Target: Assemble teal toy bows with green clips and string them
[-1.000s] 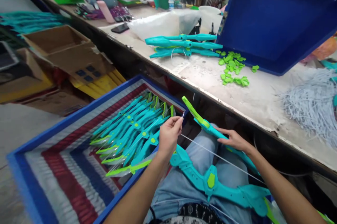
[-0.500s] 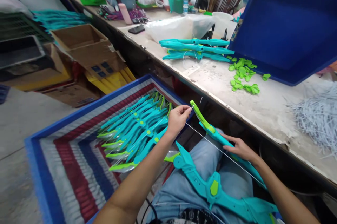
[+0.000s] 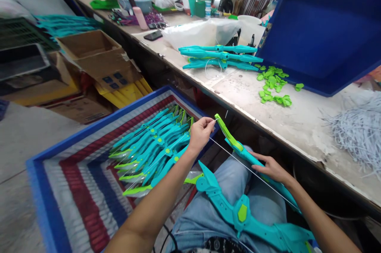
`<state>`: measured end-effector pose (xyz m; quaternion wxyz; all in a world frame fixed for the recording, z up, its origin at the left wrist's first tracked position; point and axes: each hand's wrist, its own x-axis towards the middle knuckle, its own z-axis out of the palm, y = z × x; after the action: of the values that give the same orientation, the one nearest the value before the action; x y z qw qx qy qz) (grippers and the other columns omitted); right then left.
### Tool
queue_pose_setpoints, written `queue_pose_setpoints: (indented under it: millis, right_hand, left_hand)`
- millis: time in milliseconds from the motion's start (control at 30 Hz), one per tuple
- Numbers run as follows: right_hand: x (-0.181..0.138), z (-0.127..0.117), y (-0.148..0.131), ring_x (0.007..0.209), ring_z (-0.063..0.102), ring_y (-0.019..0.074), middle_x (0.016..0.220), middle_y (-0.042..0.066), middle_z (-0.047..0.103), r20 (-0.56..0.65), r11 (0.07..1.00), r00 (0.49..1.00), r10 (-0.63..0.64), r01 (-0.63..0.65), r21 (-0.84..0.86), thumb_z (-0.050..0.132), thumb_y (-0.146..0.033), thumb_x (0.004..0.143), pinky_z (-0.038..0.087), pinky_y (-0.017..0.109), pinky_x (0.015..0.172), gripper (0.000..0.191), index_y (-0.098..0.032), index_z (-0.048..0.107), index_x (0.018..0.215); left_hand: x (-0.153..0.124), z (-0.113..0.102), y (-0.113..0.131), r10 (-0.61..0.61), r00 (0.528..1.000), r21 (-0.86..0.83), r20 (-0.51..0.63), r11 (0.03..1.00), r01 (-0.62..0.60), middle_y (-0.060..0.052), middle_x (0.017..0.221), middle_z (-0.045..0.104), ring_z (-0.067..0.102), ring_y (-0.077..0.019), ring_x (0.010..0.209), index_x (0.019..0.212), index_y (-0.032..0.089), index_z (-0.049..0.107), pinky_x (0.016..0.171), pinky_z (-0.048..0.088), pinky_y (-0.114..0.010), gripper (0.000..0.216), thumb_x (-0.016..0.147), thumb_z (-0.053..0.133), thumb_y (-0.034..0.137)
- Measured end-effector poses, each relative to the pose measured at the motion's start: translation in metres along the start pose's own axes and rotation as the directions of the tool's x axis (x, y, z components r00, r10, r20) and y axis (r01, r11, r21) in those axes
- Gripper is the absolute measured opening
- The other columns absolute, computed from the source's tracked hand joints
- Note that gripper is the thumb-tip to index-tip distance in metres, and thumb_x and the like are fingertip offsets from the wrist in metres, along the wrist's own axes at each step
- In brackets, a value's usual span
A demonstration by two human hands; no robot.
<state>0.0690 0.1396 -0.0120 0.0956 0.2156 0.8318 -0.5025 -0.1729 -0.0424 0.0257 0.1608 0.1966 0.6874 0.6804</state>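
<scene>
My left hand [image 3: 202, 134] pinches a thin white string [image 3: 230, 154] beside the green tip of a teal toy bow [image 3: 248, 157]. The string runs from there down along the bow to the lower right. My right hand [image 3: 272, 169] is wrapped round the teal limb of that bow, whose lower end passes behind my forearm. A second toy bow [image 3: 222, 201], teal with a green centre piece, lies across my lap. To the left, several finished-looking bows [image 3: 160, 138] with green tips lie side by side in a blue-rimmed crate [image 3: 56, 146] lined with striped cloth.
On the worktable [image 3: 238, 90] lie a stack of teal bows [image 3: 220, 55], small green pieces [image 3: 272, 80], a bundle of white strings [image 3: 357, 130] and a phone [image 3: 153, 35]. A large blue bin [image 3: 321, 35] leans there. Cardboard boxes [image 3: 92, 56] stand at left.
The view has shifted very slightly. Both hands keep the same hold, with the left fingers still at the bow's green tip.
</scene>
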Motion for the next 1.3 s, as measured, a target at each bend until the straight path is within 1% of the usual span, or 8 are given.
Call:
queue_pose_setpoints:
  millis: [367, 467, 567, 700, 867, 1000, 1133, 1300]
  right_hand:
    - [0.0, 0.0, -0.001, 0.117, 0.058, 0.035, 0.125, 0.004, 0.065, 0.009, 1.0, 1.0, -0.002, 0.002, -0.005, 0.065, -0.048, 0.075, 0.045, 0.047, 0.101, 0.065, -0.021, 0.056, 0.133]
    - [-0.001, 0.001, -0.002, 0.12, 0.056, 0.0345, 0.129, 0.004, 0.062, 0.016, 1.0, 1.0, -0.005, 0.005, 0.004, 0.064, -0.047, 0.075, 0.043, 0.046, 0.104, 0.066, -0.02, 0.056, 0.134]
    - [-0.002, 0.003, -0.003, 0.119, 0.057, 0.0334, 0.129, 0.004, 0.062, 0.01, 1.0, 1.0, -0.009, 0.009, 0.009, 0.065, -0.047, 0.075, 0.043, 0.045, 0.104, 0.065, -0.02, 0.056, 0.133]
    - [-0.006, 0.009, 0.0, 0.11, 0.062, 0.0323, 0.12, 0.004, 0.068, -0.01, 0.998, 1.0, -0.014, 0.013, -0.057, 0.063, -0.047, 0.077, 0.047, 0.044, 0.098, 0.061, -0.023, 0.057, 0.133]
    - [-0.012, 0.014, -0.001, 0.095, 0.065, 0.0276, 0.105, 0.007, 0.069, -0.109, 0.95, 0.988, -0.108, 0.071, -0.303, 0.061, -0.044, 0.081, 0.052, 0.041, 0.087, 0.053, -0.028, 0.058, 0.131]
    - [0.008, 0.016, -0.042, 0.103, 0.059, 0.0272, 0.108, 0.01, 0.064, -0.278, 0.888, 0.893, -0.353, 0.227, -0.401, 0.058, -0.043, 0.086, 0.048, 0.043, 0.093, 0.041, -0.026, 0.063, 0.123]
    - [0.058, 0.024, -0.107, 0.092, 0.061, 0.0201, 0.102, 0.008, 0.064, -0.328, 0.85, 0.787, -0.522, 0.449, -0.276, 0.054, -0.034, 0.09, 0.051, 0.034, 0.081, 0.031, -0.024, 0.065, 0.117]
    - [0.102, 0.035, -0.146, 0.072, 0.06, 0.0136, 0.081, 0.002, 0.066, -0.249, 0.838, 0.801, -0.545, 0.527, -0.139, 0.062, -0.031, 0.085, 0.047, 0.026, 0.066, 0.015, -0.02, 0.071, 0.09]
  left_hand:
    - [-0.009, 0.007, -0.002, 0.033, 0.996, -0.02, -0.084, 0.999, -0.035, 0.004, 0.052, 0.055, 0.048, -0.0087, 0.047, 0.073, 0.017, 0.062, 0.046, 0.036, -0.021, 0.019, 0.077, 0.062, 0.035]
    - [-0.01, 0.009, -0.003, 0.024, 0.998, -0.015, -0.051, 1.0, -0.024, 0.004, 0.053, 0.055, 0.046, -0.0076, 0.045, 0.073, 0.017, 0.061, 0.045, 0.034, -0.02, 0.02, 0.077, 0.062, 0.036]
    - [-0.007, 0.008, -0.001, -0.023, 1.0, -0.132, 0.006, 0.991, 0.024, 0.007, 0.052, 0.055, 0.041, -0.0059, 0.04, 0.083, 0.018, 0.057, 0.041, 0.031, -0.019, 0.026, 0.073, 0.067, 0.04]
    - [0.0, -0.001, 0.008, -0.103, 0.974, -0.279, 0.201, 0.947, 0.157, 0.007, 0.051, 0.058, 0.039, -0.0055, 0.036, 0.102, 0.016, 0.054, 0.038, 0.03, -0.019, 0.051, 0.066, 0.075, 0.044]
    - [-0.003, -0.013, 0.008, -0.154, 0.949, -0.279, 0.277, 0.932, 0.232, 0.003, 0.051, 0.06, 0.042, -0.0056, 0.037, 0.089, 0.012, 0.06, 0.039, 0.033, -0.02, 0.047, 0.062, 0.08, 0.046]
    - [-0.016, -0.018, 0.005, -0.163, 0.954, -0.303, 0.252, 0.923, 0.237, 0.003, 0.052, 0.06, 0.043, -0.0056, 0.038, 0.09, 0.013, 0.061, 0.04, 0.034, -0.02, 0.046, 0.063, 0.079, 0.046]
    - [-0.025, -0.021, 0.007, -0.17, 0.954, -0.309, 0.247, 0.919, 0.244, 0.004, 0.052, 0.06, 0.043, -0.0054, 0.038, 0.091, 0.013, 0.06, 0.04, 0.034, -0.02, 0.046, 0.064, 0.079, 0.045]
    - [-0.029, -0.025, 0.009, -0.185, 0.951, -0.336, 0.249, 0.904, 0.264, 0.004, 0.051, 0.059, 0.041, -0.0054, 0.038, 0.091, 0.013, 0.06, 0.039, 0.036, -0.02, 0.046, 0.063, 0.079, 0.045]
